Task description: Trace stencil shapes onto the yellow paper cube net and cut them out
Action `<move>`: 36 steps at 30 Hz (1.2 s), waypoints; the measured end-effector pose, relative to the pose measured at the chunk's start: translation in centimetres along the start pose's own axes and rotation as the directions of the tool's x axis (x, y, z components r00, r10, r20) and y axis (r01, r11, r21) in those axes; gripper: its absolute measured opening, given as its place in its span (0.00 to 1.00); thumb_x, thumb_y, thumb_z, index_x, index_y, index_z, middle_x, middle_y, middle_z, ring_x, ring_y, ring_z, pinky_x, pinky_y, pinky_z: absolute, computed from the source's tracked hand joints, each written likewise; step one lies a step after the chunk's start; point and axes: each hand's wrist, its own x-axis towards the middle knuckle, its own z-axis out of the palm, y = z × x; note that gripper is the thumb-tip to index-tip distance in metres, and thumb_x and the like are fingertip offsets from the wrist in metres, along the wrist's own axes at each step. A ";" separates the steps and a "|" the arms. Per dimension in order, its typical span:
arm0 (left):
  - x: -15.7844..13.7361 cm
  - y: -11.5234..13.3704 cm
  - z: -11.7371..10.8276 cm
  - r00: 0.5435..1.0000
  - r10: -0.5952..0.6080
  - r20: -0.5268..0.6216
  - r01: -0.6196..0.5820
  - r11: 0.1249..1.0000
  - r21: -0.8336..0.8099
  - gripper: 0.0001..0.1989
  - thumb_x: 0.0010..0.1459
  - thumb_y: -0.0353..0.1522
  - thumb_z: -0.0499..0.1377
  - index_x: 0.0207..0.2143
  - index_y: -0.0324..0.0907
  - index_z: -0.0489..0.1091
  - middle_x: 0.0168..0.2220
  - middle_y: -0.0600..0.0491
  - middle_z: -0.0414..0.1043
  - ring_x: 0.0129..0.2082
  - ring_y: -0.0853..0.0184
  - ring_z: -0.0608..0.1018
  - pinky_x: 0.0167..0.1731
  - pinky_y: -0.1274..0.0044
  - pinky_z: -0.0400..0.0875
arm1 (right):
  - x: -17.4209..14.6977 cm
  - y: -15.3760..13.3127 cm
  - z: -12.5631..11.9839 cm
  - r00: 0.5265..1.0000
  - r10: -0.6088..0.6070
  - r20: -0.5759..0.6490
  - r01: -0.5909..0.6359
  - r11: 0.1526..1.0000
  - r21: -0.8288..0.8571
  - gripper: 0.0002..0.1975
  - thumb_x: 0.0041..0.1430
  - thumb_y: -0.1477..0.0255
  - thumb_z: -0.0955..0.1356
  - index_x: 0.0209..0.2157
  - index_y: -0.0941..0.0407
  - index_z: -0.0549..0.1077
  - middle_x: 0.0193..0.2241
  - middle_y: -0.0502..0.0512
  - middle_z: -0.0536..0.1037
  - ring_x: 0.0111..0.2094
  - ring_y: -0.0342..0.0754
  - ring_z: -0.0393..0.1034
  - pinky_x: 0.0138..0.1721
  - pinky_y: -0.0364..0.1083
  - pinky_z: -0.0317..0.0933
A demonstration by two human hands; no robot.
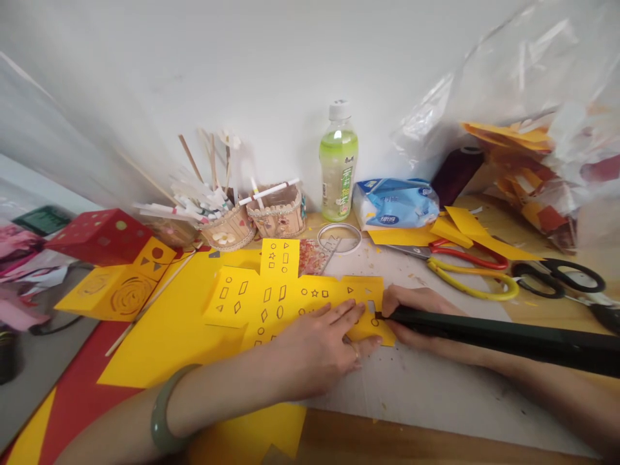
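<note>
A yellow cross-shaped paper sheet (334, 284) with outlined circles, stars, rectangles and triangles lies on a grey board (411, 394). My left hand (322, 349) rests flat across it, fingers spread, pressing the sheet near its right arm. Around a long black craft knife (465, 326) my right hand (411, 310) is closed. The knife's tip meets the paper beside a small cut-out rectangle, just right of my left fingertips; its blade is too small to make out clearly. More yellow paper (179, 316) lies under and left of the sheet.
Behind stand a green drink bottle (339, 168), a tissue pack (397, 203), a tape roll (358, 239) and decorated cups (227, 229). To the right lie yellow-red scissors (475, 278) and black scissors (571, 274). Red (101, 236) and yellow (116, 290) paper boxes sit left.
</note>
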 end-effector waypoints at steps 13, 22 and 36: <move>0.1 0.0 0.6 0.998 0.004 -0.062 -0.002 0.999 0.036 0.21 0.63 0.32 0.53 0.58 0.40 0.62 0.60 0.34 0.57 0.59 0.51 0.64 0.53 0.65 0.66 | 0.3 -0.5 0.1 0.999 0.008 -0.040 -0.008 1.000 -0.022 0.05 0.53 0.75 0.64 0.28 0.53 0.61 0.22 0.45 0.70 0.23 0.42 0.63 0.25 0.41 0.58; -0.7 0.6 -3.9 0.975 0.094 0.203 -0.075 0.992 -0.097 0.23 0.65 0.35 0.50 0.58 0.31 0.60 0.59 0.36 0.60 0.59 0.58 0.65 0.55 0.74 0.63 | 0.2 -1.9 -0.5 0.999 0.024 -0.037 -0.025 0.999 -0.022 0.07 0.54 0.79 0.64 0.29 0.52 0.62 0.23 0.45 0.70 0.26 0.43 0.64 0.28 0.42 0.58; 0.7 -2.6 -0.4 0.989 0.134 -0.058 -0.132 0.991 0.037 0.17 0.66 0.29 0.50 0.56 0.46 0.65 0.57 0.42 0.63 0.59 0.56 0.66 0.52 0.67 0.67 | 1.0 1.2 -1.3 0.992 -0.051 0.118 0.032 0.987 0.156 0.06 0.60 0.68 0.65 0.31 0.55 0.66 0.25 0.46 0.69 0.27 0.41 0.62 0.28 0.40 0.56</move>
